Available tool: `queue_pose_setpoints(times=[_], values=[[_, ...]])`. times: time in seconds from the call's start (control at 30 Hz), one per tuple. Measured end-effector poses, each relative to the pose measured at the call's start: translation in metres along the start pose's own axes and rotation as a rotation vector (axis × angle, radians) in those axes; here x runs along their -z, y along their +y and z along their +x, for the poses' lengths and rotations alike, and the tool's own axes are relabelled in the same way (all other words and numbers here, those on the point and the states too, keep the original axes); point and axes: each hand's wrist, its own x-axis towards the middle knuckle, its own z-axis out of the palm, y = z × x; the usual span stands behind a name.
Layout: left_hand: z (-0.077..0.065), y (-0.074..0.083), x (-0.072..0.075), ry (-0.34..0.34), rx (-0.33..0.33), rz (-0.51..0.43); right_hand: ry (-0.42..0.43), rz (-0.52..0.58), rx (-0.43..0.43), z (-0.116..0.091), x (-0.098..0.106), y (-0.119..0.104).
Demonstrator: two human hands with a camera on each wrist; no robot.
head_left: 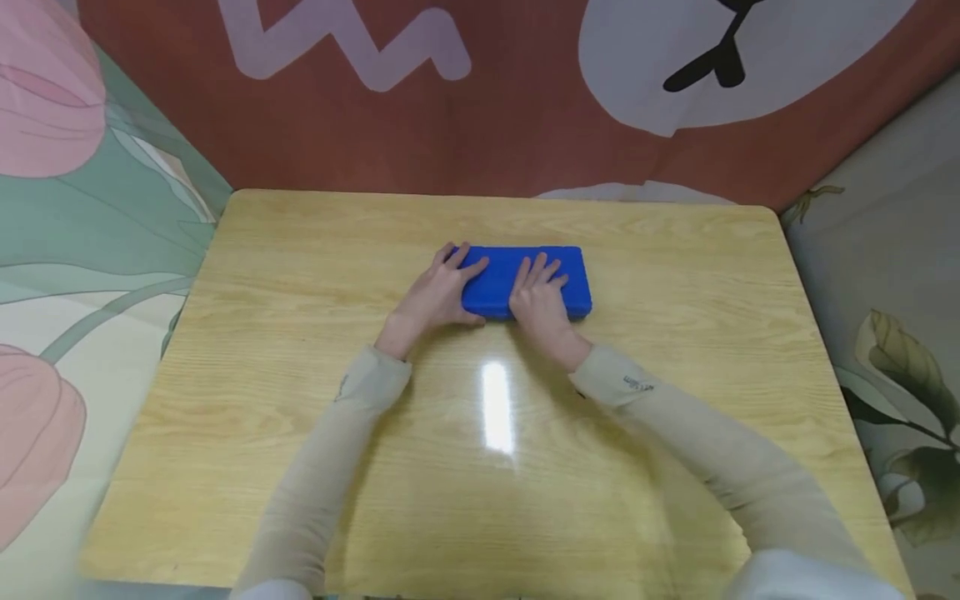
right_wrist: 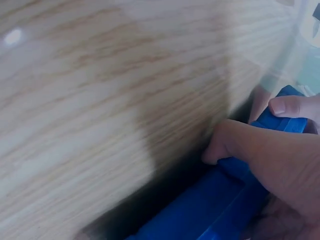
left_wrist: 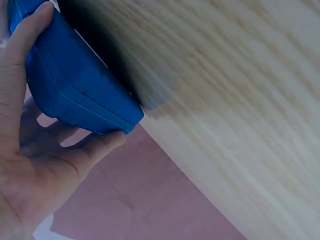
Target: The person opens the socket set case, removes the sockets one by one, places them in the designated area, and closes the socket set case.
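Observation:
A closed, flat rectangular blue case lies on the wooden table, its long side facing me. At its left end, my left hand grips the case, thumb along the near side and the other fingers spread over the top and far edge. The left wrist view shows that hand around the case's end. My right hand lies over the right half, fingers stretched across the lid. In the right wrist view, its bent thumb holds the front side of the case; the other fingers are mostly hidden there.
The light wooden table extends around the case on every side. Behind it stands a red-brown printed backdrop. Patterned cloths hang at the left and right edges. A bright light reflection shows on the tabletop.

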Motion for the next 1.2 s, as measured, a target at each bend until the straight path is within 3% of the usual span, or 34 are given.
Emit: queue_pose_setpoints(times=[0.47, 0.83, 0.9, 1.07, 1.2], values=[[0.002, 0.007, 0.001, -0.062, 0.021, 0.049, -0.040, 0.073, 0.011, -0.002, 0.002, 0.006], [0.002, 0.012, 0.001, -0.043, 0.040, 0.116, -0.041, 0.134, 0.058, -0.008, 0.006, 0.013], [0.001, 0.013, 0.000, -0.030, 0.039, 0.115, -0.033, 0.207, 0.071, -0.011, 0.004, 0.016], [-0.004, 0.015, -0.006, 0.003, 0.037, 0.124, 0.005, 0.525, 0.098, -0.025, -0.009, 0.015], [-0.010, 0.017, -0.014, 0.024, 0.038, 0.137, 0.099, 0.727, 0.093, -0.037, -0.017, 0.012]])
